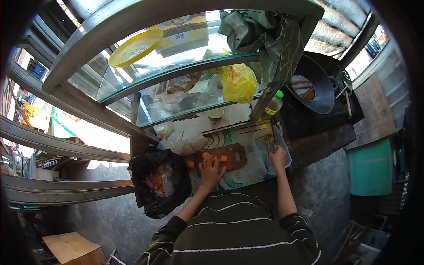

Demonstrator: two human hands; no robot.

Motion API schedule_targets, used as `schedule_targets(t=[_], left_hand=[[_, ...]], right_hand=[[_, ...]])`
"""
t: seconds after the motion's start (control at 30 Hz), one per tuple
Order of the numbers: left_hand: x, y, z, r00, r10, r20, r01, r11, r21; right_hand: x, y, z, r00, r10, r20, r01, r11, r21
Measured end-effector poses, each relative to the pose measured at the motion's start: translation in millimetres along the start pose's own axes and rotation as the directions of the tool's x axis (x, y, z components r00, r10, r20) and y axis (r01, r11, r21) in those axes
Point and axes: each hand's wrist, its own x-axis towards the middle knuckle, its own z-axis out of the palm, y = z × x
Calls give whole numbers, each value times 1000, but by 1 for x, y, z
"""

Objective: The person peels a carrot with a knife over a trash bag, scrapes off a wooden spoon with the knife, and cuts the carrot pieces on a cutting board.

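Note:
My left hand (211, 173) lies over the near left part of a brown wooden cutting board (235, 165), fingers apart and touching orange carrot pieces (206, 155). A cut carrot slice (224, 158) sits beside its fingertips, and another orange piece (190, 164) is left of the hand. My right hand (277, 157) is closed at the right side of a clear plastic container (288, 160). Something thin seems to be in its fingers, too small to make out. Inside the container are a long thin utensil (267, 162) and some brownish stuff.
A black-lined bin (182, 176) with orange scraps stands at left. Behind the board are white plastic bags (183, 140) and a glass display case (194, 112) with a yellow bag (238, 84). A green-capped bottle (274, 105) and a wok (324, 99) are at right.

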Motion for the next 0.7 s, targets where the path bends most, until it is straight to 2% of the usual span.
schedule_targets(t=[0.03, 0.07, 0.1, 0.13, 0.2, 0.23, 0.3, 0.43, 0.5, 0.53, 0.6, 0.7], left_hand=[[0, -3, -2, 1000, -1, -1, 1, 1000, -1], [1, -7, -5, 997, -81, -14, 81, 996, 33], [0, -13, -8, 986, -162, -30, 164, 984, 68], [-2, -19, -11, 985, -170, -33, 172, 983, 71], [-9, -35, -19, 932, -362, -37, 363, 922, 133], [-15, -53, -12, 928, -370, -46, 372, 918, 138], [-31, -93, 18, 921, -380, 88, 388, 917, -90], [-29, -107, 23, 957, -282, 70, 286, 956, -58], [-25, -101, 19, 935, -350, 56, 353, 910, -217], [-20, -90, 7, 937, -345, 54, 348, 912, -217], [-11, -69, -9, 969, -231, -93, 221, 970, -103], [-4, -69, -2, 975, -221, 3, 221, 973, -71]], right_hand=[[0, -2, 6, 996, 82, 29, -80, 994, -70], [1, -3, 10, 985, 164, 51, -156, 978, -142], [3, 0, 15, 986, 159, 52, -150, 978, -142], [3, 2, 21, 975, 213, 62, -203, 970, -134], [2, 4, 29, 963, 254, 86, -243, 962, -121], [3, 3, 30, 957, 274, 91, -266, 959, -95], [4, 4, 32, 952, 290, 101, -284, 956, -70], [0, -2, 29, 957, 277, 81, -277, 961, -11], [1, -8, 25, 957, 285, 62, -287, 958, 29], [1, -8, 25, 962, 269, 49, -271, 961, 44], [2, -3, 26, 965, 262, 30, -264, 963, 58], [5, 6, 36, 966, 260, 9, -260, 965, -19]])
